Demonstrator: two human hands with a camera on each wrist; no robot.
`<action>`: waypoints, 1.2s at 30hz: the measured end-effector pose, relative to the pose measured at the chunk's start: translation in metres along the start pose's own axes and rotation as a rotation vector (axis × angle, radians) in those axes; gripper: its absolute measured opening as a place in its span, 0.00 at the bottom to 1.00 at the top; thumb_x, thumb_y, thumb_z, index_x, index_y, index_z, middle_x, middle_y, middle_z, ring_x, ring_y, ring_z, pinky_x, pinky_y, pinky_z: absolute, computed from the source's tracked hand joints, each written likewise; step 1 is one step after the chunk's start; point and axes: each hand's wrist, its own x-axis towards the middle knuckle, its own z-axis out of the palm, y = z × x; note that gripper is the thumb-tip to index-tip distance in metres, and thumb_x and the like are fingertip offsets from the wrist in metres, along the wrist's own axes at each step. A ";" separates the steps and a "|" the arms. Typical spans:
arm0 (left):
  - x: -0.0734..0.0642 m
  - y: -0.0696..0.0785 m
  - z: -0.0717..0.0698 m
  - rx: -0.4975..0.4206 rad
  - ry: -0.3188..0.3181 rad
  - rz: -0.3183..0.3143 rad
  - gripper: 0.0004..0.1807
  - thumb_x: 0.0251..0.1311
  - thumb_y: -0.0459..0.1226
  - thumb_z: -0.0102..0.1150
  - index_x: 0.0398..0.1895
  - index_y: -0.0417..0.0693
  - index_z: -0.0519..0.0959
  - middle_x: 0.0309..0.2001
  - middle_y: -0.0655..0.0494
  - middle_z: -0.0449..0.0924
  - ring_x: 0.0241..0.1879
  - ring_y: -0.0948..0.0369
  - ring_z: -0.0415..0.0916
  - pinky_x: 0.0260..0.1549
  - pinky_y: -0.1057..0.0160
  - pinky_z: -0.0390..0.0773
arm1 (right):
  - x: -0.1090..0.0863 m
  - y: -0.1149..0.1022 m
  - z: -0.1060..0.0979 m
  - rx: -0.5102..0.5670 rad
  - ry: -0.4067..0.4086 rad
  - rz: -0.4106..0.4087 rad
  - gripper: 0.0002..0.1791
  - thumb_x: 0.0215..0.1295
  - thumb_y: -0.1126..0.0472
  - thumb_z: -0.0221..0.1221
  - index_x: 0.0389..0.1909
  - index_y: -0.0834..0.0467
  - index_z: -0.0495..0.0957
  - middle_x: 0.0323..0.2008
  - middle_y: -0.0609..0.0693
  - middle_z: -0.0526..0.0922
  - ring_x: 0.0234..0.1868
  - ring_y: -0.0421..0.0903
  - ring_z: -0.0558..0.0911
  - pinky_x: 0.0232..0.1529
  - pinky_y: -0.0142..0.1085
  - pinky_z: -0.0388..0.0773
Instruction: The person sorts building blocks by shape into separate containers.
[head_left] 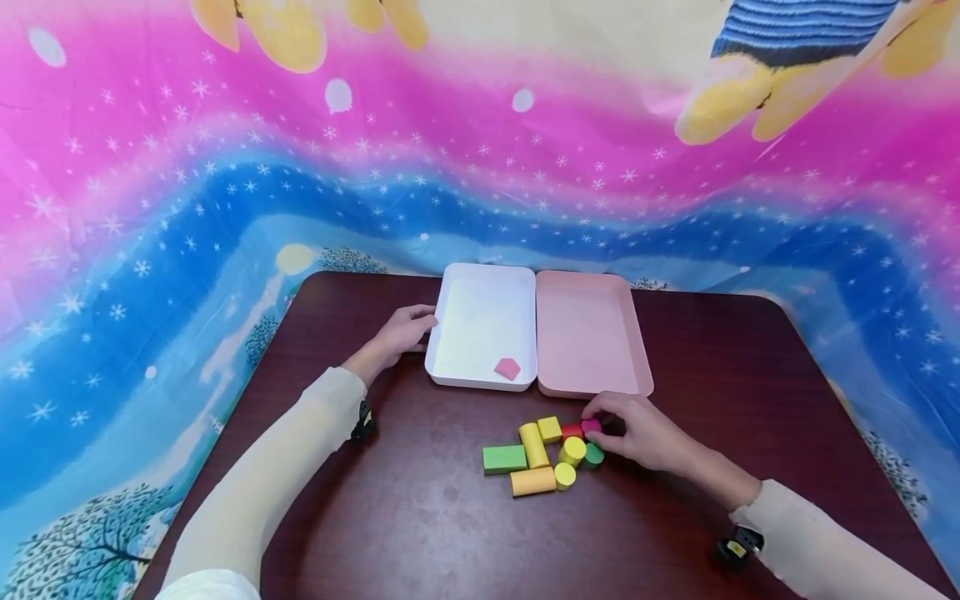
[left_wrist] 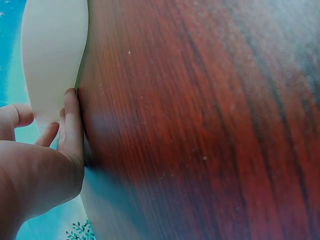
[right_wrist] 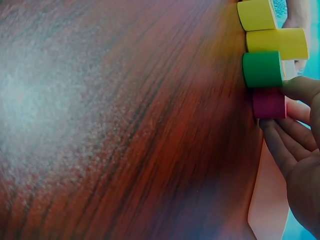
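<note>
On the right, my right hand (head_left: pixel 645 433) pinches a magenta cylinder (right_wrist: pixel 270 103) between thumb and fingers at the edge of a block cluster. Close against it stand a green cylinder (right_wrist: pixel 262 69) and a red block (head_left: pixel 572 431). Yellow cylinders (head_left: pixel 535 446), a yellow cube (head_left: pixel 550 429), an orange cylinder (head_left: pixel 532 481) and a green rectangular block (head_left: pixel 504 458) make up the rest. My left hand (head_left: pixel 405 331) holds the left side of a white tray (head_left: pixel 480 321), fingers at its rim. A pink pentagon piece (head_left: pixel 507 368) lies inside that tray.
A pink tray (head_left: pixel 588 329) stands right beside the white one, near the back of the dark wooden table (head_left: pixel 360 517). Behind the table hangs a patterned cloth (head_left: pixel 465 167). Each wrist wears a small black device (head_left: pixel 738 546).
</note>
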 end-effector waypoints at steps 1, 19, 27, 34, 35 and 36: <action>0.000 0.000 0.000 -0.002 0.000 0.001 0.29 0.80 0.42 0.52 0.80 0.48 0.66 0.67 0.46 0.76 0.63 0.50 0.78 0.59 0.46 0.83 | 0.000 0.000 0.000 0.004 0.001 0.001 0.13 0.67 0.58 0.74 0.50 0.48 0.85 0.46 0.38 0.84 0.46 0.38 0.82 0.50 0.38 0.87; 0.000 0.000 -0.002 -0.008 -0.012 0.006 0.29 0.80 0.42 0.51 0.80 0.48 0.67 0.67 0.46 0.76 0.63 0.49 0.77 0.59 0.46 0.83 | -0.001 -0.001 0.001 0.045 0.003 0.026 0.14 0.68 0.58 0.73 0.52 0.53 0.85 0.48 0.39 0.85 0.49 0.41 0.84 0.53 0.41 0.87; 0.000 0.000 0.000 0.001 -0.009 0.006 0.28 0.80 0.42 0.51 0.80 0.48 0.67 0.67 0.46 0.76 0.63 0.50 0.77 0.59 0.45 0.83 | -0.001 0.000 0.000 0.036 -0.006 0.019 0.12 0.69 0.58 0.72 0.51 0.51 0.85 0.48 0.39 0.85 0.48 0.40 0.84 0.51 0.38 0.87; -0.001 0.002 -0.001 0.000 -0.007 0.000 0.29 0.80 0.42 0.51 0.80 0.48 0.67 0.68 0.46 0.75 0.64 0.50 0.77 0.59 0.46 0.83 | 0.002 -0.005 -0.005 0.003 0.059 -0.031 0.13 0.66 0.59 0.74 0.50 0.53 0.86 0.45 0.36 0.85 0.46 0.37 0.84 0.50 0.38 0.88; -0.001 0.002 -0.001 -0.002 -0.007 -0.001 0.29 0.80 0.42 0.51 0.80 0.48 0.67 0.68 0.46 0.75 0.64 0.50 0.76 0.59 0.46 0.83 | 0.003 -0.005 -0.006 0.001 0.067 -0.035 0.13 0.66 0.59 0.75 0.50 0.53 0.87 0.45 0.36 0.85 0.46 0.37 0.83 0.50 0.38 0.88; -0.001 0.002 -0.001 -0.001 -0.006 -0.002 0.29 0.80 0.42 0.50 0.80 0.48 0.66 0.69 0.46 0.75 0.64 0.50 0.76 0.59 0.46 0.83 | 0.003 -0.006 -0.007 0.000 0.073 -0.036 0.14 0.65 0.59 0.75 0.50 0.53 0.87 0.45 0.35 0.85 0.46 0.36 0.83 0.50 0.38 0.88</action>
